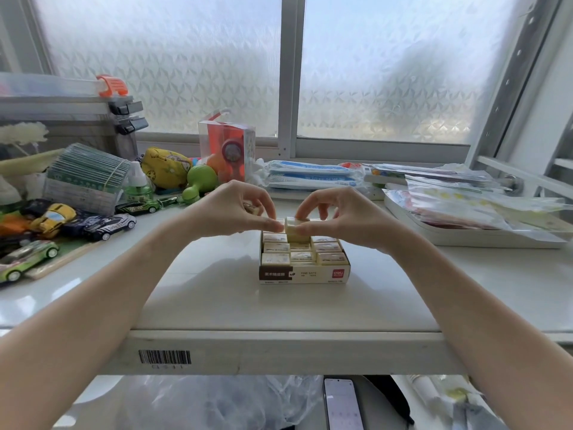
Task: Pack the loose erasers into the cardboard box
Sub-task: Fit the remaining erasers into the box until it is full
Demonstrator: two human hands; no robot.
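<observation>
A low cardboard box [305, 274] with a brown and red label stands in the middle of the white table, filled with rows of several cream erasers [276, 259]. Over its far rows my right hand [335, 217] pinches an upright eraser [294, 230] between thumb and fingers, its lower end among the packed ones. My left hand [242, 209] meets it from the left, thumb and forefinger pinched at the eraser's left edge. Another small eraser [251, 210] shows under the left hand's curled fingers. The box's far rows are hidden by both hands.
Several toy cars [102, 226] lie at the left, with a stack of card packs [85, 178], a green bottle [137, 184] and plush toys behind. Plastic-wrapped packets [313, 175] and a white tray of bags [471, 218] sit at the right. A phone [342, 405] lies below the table edge.
</observation>
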